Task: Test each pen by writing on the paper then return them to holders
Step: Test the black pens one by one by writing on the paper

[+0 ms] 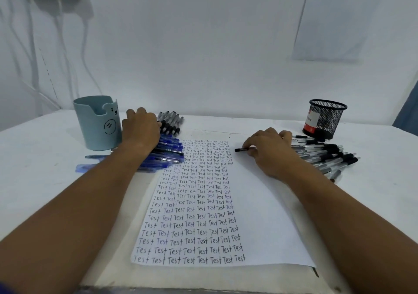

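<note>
A: where's everything rn?
B: right hand (269, 151) pinches a black pen (244, 149) over the paper (260, 203), beside the black pile (325, 155) near the mesh cup (325, 118).
A: and the left?
B: left hand (141, 128) lies on the blue pens (167, 153) by the bear cup (97, 124); can't tell if it grips any.

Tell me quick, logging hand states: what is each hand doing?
Left hand: fingers on the black pens, grip cannot be told.
Right hand: holding a black pen.
</note>
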